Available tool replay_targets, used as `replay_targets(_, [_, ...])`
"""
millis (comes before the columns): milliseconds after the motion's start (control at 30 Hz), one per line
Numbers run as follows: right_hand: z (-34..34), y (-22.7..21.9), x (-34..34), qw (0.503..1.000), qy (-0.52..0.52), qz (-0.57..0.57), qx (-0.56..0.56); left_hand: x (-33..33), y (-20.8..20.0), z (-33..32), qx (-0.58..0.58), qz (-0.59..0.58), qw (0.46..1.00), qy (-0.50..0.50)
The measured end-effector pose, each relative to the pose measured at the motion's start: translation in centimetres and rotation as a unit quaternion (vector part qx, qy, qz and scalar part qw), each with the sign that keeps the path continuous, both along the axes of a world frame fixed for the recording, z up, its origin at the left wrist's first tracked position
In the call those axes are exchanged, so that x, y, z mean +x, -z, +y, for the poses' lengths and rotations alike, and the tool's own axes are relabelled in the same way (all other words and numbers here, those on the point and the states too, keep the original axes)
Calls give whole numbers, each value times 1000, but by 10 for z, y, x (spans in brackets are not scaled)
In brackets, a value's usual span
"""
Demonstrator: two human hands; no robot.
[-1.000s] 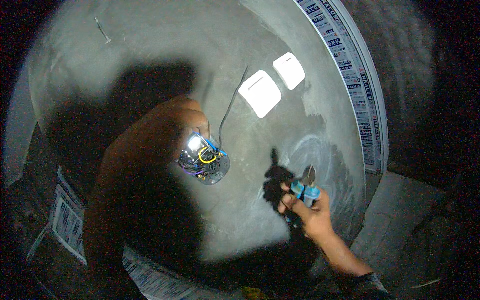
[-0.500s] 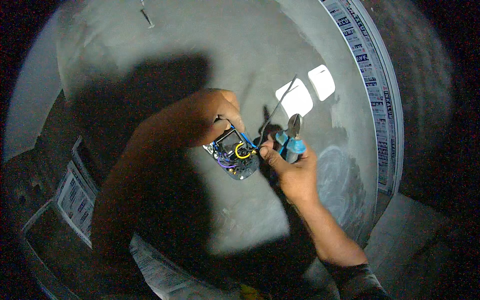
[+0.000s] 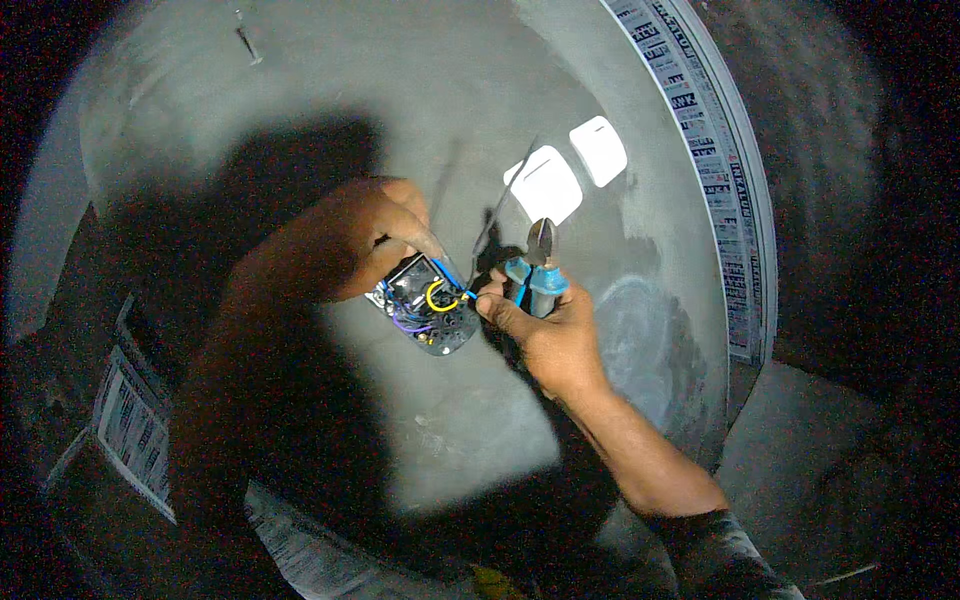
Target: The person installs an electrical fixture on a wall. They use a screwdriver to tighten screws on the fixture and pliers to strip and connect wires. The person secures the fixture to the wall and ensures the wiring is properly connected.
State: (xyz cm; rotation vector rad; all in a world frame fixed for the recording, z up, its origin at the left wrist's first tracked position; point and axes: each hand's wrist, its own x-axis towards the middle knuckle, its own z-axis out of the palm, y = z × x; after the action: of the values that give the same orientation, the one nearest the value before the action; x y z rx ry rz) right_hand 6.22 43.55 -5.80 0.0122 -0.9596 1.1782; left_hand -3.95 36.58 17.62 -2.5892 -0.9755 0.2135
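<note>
A dark, rounded electrical unit (image 3: 458, 333) with its inside exposed is in the middle of the head view. Yellow, purple and blue wires (image 3: 447, 270) run in and around it. My left hand (image 3: 385, 235) curls over its upper edge, fingers bent round it, the index fingertip along the blue wire. In my right hand (image 3: 550, 345) are cutting pliers (image 3: 543, 262) with light-blue grips, jaws pointing up. That hand's thumb and finger also pinch a blue wire at the unit's right side. A thin grey cable (image 3: 492, 228) rises from beside these fingertips.
Two white wall plates (image 3: 548, 190) sit on the grey plastered surface (image 3: 470, 420) beyond the pliers. A frame covered in printed film (image 3: 715, 170) curves along the right. Upper left, a small thin metal piece (image 3: 248, 45) sticks out. Deep shadow covers the left and lower areas.
The whole view has shifted, so the hands, unit and plates appear farther left. More blue wire shows at my right fingertips. Both hands keep their holds.
</note>
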Motion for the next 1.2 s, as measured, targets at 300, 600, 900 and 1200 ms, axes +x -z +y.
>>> replay_targets(300, [-2,-4,0,998,42,-39,6,3,6,-4,51,4,998,33])
replay_targets(600, [2,-23,18,999,-29,-24,-34,11,8,-7,45,-31,998,-7])
replay_targets(900, [24,-70,28,999,-24,-13,27,28,43,-10,174,-152,967,-110])
replay_targets(1200, [12,-6,81,935,96,-319,122,26,64,-22,255,-319,910,-71])
